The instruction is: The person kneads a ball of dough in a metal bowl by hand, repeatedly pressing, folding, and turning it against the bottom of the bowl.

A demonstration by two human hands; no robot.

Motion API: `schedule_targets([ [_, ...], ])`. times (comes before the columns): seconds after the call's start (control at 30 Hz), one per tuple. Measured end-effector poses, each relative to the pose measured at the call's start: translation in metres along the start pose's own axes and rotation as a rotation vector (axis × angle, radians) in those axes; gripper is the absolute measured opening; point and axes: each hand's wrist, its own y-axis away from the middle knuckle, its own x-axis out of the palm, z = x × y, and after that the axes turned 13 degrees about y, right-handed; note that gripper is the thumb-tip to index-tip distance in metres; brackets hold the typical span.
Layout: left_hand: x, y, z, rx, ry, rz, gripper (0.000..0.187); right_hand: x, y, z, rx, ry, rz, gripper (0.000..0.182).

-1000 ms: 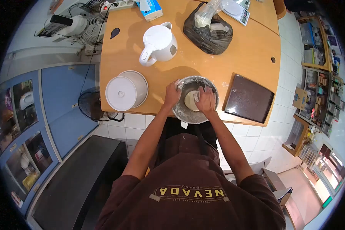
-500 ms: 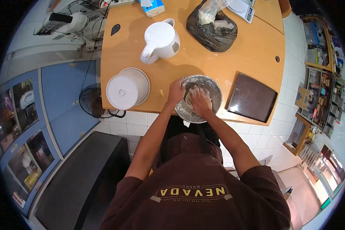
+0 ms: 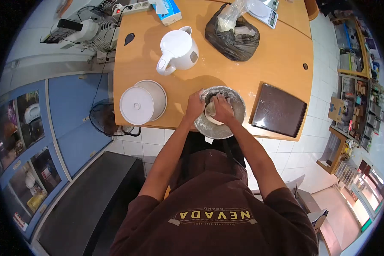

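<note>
A metal mixing bowl (image 3: 240, 121), its inside dusted with flour, stands at the front edge of the table. My left hand (image 3: 195, 106) holds the bowl's left rim, with the fingers partly hidden over the edge. Inside lies a pale lump of dough (image 3: 211, 112). My right hand (image 3: 223, 110) is closed over the dough, its fingers curled round the far side and covering much of it.
On the wooden table (image 3: 226, 76) are a white lidded container (image 3: 136, 106), a white kettle (image 3: 177, 48), a black plastic bag (image 3: 234, 45), a dark baking tray (image 3: 280, 110), a blue box (image 3: 170, 15) and a kitchen scale (image 3: 263, 13).
My right hand has moved slightly toward the far side of the bowl, its fingers going from spread on the dough to curled over it. My left hand stays on the rim.
</note>
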Motion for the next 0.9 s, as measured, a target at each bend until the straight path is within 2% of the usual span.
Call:
schedule_targets([
  [0.07, 0.000, 0.000, 0.001, -0.031, 0.000, -0.028, 0.044, -0.004, 0.009, -0.003, 0.024, -0.175, -0.065, 0.056],
  [0.2, -0.003, -0.002, -0.008, -0.101, 0.059, -0.070, 0.045, -0.033, 0.019, 0.008, 0.077, -0.063, -0.084, 0.057],
  [0.27, -0.003, -0.002, -0.007, -0.061, 0.009, -0.070, 0.045, -0.047, 0.022, 0.015, 0.066, 0.049, -0.071, 0.057],
  [0.37, -0.002, -0.002, -0.005, -0.070, 0.035, -0.068, 0.044, -0.036, 0.027, 0.021, 0.037, 0.159, -0.008, 0.057],
  [0.47, 0.000, 0.002, -0.010, -0.084, 0.014, -0.086, 0.042, -0.014, 0.028, 0.016, -0.059, 0.191, -0.117, 0.049],
  [0.57, -0.001, 0.002, -0.013, -0.102, -0.004, -0.108, 0.041, -0.012, 0.031, 0.012, -0.096, 0.286, 0.045, 0.056],
  [0.67, 0.005, -0.001, -0.003, -0.103, 0.054, -0.109, 0.041, -0.014, 0.042, 0.008, -0.130, 0.267, -0.062, 0.066],
  [0.8, 0.007, -0.002, 0.002, -0.064, 0.017, -0.046, 0.040, -0.010, 0.045, 0.004, -0.128, 0.291, -0.014, 0.075],
  [0.9, 0.007, 0.000, -0.002, -0.141, 0.048, -0.021, 0.041, -0.010, 0.035, 0.004, -0.102, 0.309, 0.087, 0.078],
])
